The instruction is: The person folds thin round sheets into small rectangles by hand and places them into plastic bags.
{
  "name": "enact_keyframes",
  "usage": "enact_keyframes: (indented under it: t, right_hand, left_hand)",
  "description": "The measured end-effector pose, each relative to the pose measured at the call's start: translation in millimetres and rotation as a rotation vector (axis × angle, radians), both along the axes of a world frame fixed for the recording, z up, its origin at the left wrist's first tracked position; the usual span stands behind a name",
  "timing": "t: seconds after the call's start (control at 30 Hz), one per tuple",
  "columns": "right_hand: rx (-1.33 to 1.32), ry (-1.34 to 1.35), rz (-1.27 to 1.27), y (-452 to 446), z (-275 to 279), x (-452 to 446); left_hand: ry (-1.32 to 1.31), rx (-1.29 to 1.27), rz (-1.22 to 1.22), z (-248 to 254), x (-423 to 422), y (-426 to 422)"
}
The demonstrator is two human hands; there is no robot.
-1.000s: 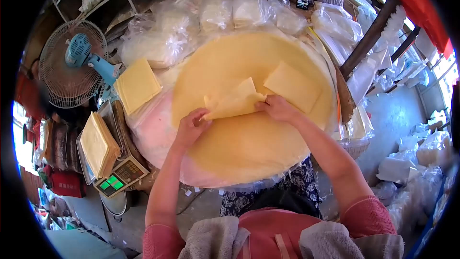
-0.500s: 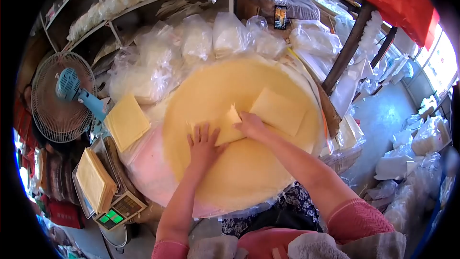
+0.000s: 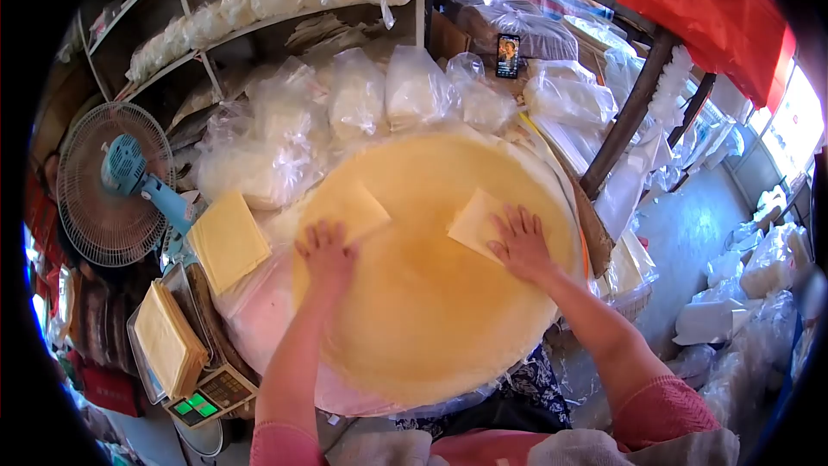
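A broad round stack of thin yellow sheets (image 3: 431,319) lies before me, its middle a deeper yellow. On its left part is a paler folded sheet piece (image 3: 366,209), and my left hand (image 3: 328,252) rests flat at its lower edge, fingers spread. Another pale folded piece (image 3: 473,217) lies on the right part. My right hand (image 3: 523,243) is spread over that piece's right side and hides some of it. Neither hand grips anything. Whether the pieces are separate or flaps of the top sheet, I cannot tell.
Folded yellow sheets (image 3: 228,242) lie left of the stack. More sit on a scale (image 3: 216,393) with a lit green display. A fan (image 3: 116,177) stands at far left. Filled plastic bags (image 3: 358,91) line the back, near a phone (image 3: 507,56). A dark post (image 3: 634,112) leans at right.
My hands have moved apart, the left leftward and the right rightward. My right hand has let go of the sheet edge it held near the middle. The view has shifted slightly.
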State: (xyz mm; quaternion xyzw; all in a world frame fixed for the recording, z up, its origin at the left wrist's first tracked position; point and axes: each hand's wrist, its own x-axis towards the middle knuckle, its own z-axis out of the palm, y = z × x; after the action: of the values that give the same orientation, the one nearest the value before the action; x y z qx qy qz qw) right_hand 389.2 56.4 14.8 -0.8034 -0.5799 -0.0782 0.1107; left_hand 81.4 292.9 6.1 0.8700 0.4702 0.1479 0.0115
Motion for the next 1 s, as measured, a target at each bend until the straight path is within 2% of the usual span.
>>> enact_keyframes:
  t: [0.1, 0.2, 0.23, 0.27, 0.3, 0.33, 0.4, 0.5, 0.53, 0.57, 0.6, 0.63, 0.67, 0.7, 0.77, 0.83, 0.9, 0.97, 1.0]
  right_hand:
    - [-0.012, -0.009, -0.016, 0.8, 9.8, -6.2]
    - [-0.021, -0.077, -0.037, 5.1, -8.9, 2.2]
    - [0.051, -0.100, 0.021, 5.7, -12.2, 3.2]
    - [0.124, -0.112, 0.096, 3.4, -13.3, 7.8]
    - [0.170, -0.132, 0.136, 5.9, -17.4, 10.4]
    - [0.143, -0.168, 0.154, 7.5, -19.1, 14.4]
    - [0.046, -0.226, 0.090, 6.5, -20.5, 11.8]
    - [-0.056, -0.153, 0.052, 1.1, -4.3, 1.4]
    - [-0.061, -0.147, 0.048, -0.7, -3.3, 0.5]
    - [-0.063, -0.138, 0.040, -2.8, -3.3, -1.0]
    - [-0.072, -0.124, 0.035, 4.6, -3.9, 1.8]
    - [-0.074, -0.123, 0.032, 5.4, -4.8, 1.5]
    - [-0.075, -0.124, 0.027, 6.1, -6.2, 1.4]
    - [-0.078, -0.125, 0.022, 6.4, -6.3, 2.8]
    - [-0.066, -0.150, 0.033, 5.0, -12.1, 9.6]
    - [-0.047, -0.150, 0.062, 4.3, -15.3, 11.9]
    - [-0.018, -0.124, 0.057, 3.5, -12.2, 8.2]
    - [0.005, -0.078, 0.106, 3.9, -14.7, 13.4]
    - [0.075, -0.140, 0.148, 2.2, -20.9, 19.1]
  left_hand:
    - [-0.047, 0.058, 0.113, 11.3, -0.4, 32.4]
    - [-0.132, 0.127, 0.015, -18.1, 3.8, 54.3]
    - [-0.156, 0.310, -0.081, -27.4, 7.5, 53.8]
    - [-0.092, 0.276, -0.045, -18.3, 13.4, 40.1]
    - [-0.317, 0.234, -0.201, -7.9, 5.7, 24.1]
    - [-0.386, 0.228, -0.242, 2.3, -1.4, 10.9]
    - [-0.428, 0.022, -0.156, 70.7, -30.9, -32.4]
    - [-0.604, 0.388, -0.089, 89.9, -122.0, -31.2]
    - [-0.654, 0.411, -0.016, 117.4, -166.6, -42.5]
    - [-0.576, 0.451, 0.204, 119.5, -213.6, -33.1]
    - [-0.676, 0.558, 0.353, 126.4, -249.1, -20.5]
    - [-0.718, 0.539, 0.479, 137.3, -292.6, -21.6]
    - [-0.624, 0.611, 0.594, 116.3, -353.5, -2.7]
    - [-0.392, 0.566, 0.891, 86.7, -409.5, 17.2]
    - [-0.955, -0.357, 0.928, 91.5, -465.7, 9.8]
    - [-1.008, -0.722, 0.904, 93.1, -465.5, -8.8]
    - [-0.991, -0.734, 0.880, 90.8, -467.3, -6.0]
    - [-1.206, -0.818, 0.645, 89.8, -471.9, -6.8]
    - [-1.334, -0.860, 0.578, 82.2, -477.4, -0.3]
